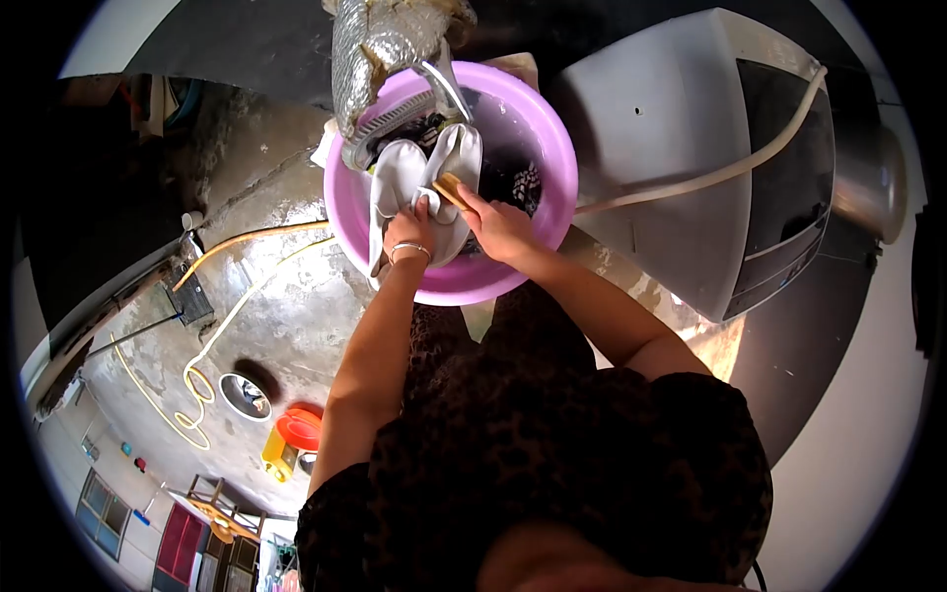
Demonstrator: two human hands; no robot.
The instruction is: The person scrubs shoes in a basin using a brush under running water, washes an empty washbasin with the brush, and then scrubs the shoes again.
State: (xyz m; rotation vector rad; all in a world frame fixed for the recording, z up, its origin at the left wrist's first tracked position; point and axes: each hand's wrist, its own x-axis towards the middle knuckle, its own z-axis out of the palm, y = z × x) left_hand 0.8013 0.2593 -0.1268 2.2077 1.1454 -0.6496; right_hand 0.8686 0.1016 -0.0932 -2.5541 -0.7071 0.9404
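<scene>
My left hand point(409, 237), with a bracelet at the wrist, presses and pinches a white fabric item point(400, 178) with two rounded ends; I cannot make out its exact kind. My right hand point(501, 230) is closed around a small wooden scrubbing brush point(452, 190), which rests against the white fabric. The fabric lies partly inside a pink-purple basin point(560, 178) and drapes over its near left rim. A ribbed washboard point(395, 120) leans in the basin behind it. Dark patterned cloth point(526, 187) sits in the water on the right.
A crumpled silvery cover point(385, 59) stands at the basin's far side. To the right is a large whitish appliance point(661, 158) with a pale hose point(730, 173). A yellow hose point(212, 340), a metal bowl point(245, 397) and a red basin point(299, 429) lie on the wet floor.
</scene>
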